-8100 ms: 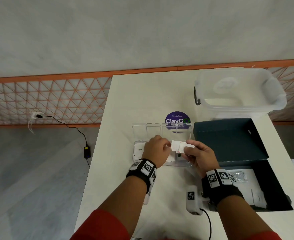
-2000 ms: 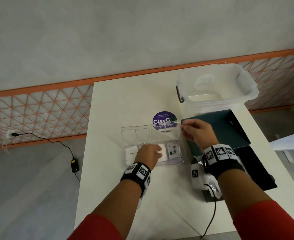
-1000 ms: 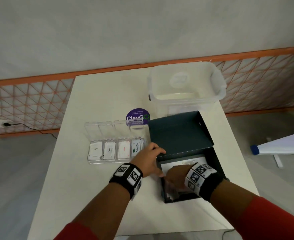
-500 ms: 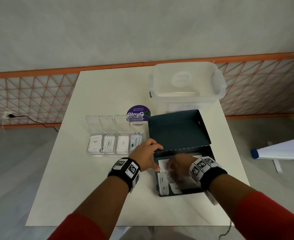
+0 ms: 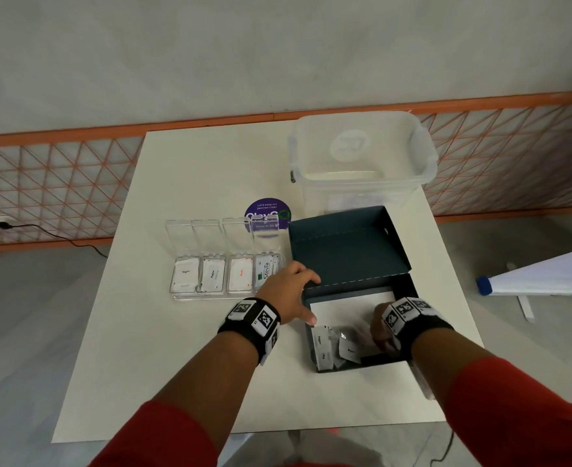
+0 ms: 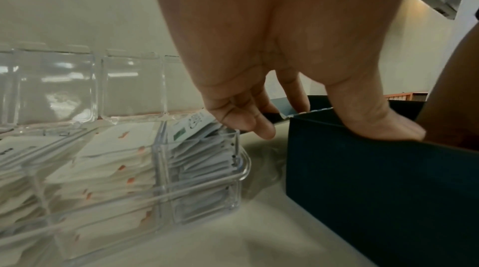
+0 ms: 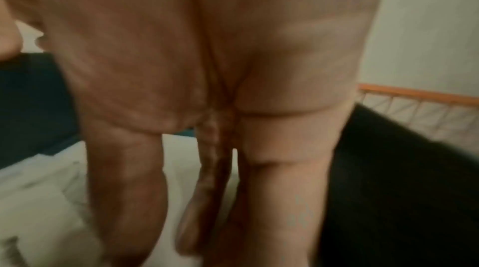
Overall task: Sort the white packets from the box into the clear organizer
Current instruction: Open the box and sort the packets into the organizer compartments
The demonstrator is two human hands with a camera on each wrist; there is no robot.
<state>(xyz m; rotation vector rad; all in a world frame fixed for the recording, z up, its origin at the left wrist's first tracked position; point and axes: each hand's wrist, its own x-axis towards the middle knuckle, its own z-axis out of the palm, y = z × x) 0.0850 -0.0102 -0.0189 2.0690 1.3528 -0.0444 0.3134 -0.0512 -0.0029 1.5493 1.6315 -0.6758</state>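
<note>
Right hand (image 5: 380, 328), fingers straight and pointing down, reaches among the loose white packets (image 5: 331, 345) in the near part of the dark box (image 5: 409, 291); we cannot see a packet gripped, the wrist view being blurred. Left hand (image 5: 288, 291) steadies the box, thumb hooked over its left wall and fingers loosely curled down beside the wall, tips near the table (image 5: 190, 365).

What has changed: two seconds ago our left hand rested in the clear organizer (image 5: 225, 274) while the right was at its lids; both hands have since come over to the box. We read this as one packet delivered and the next pick beginning. Half a second ago the right hand lay farther left in the box; it now works near the right wall.

The organizer sits just left of the box, mid-table, lids raised, all four compartments holding packets; several packets remain in the box, so sorting is unfinished.

Beyond, the raised box lid (image 5: 345, 244) stands behind the tray, a purple round sticker (image 5: 267, 210) behind the organizer, and a translucent tub (image 5: 362, 156) at the far right corner. None blocks the short path from box to organizer.
</note>
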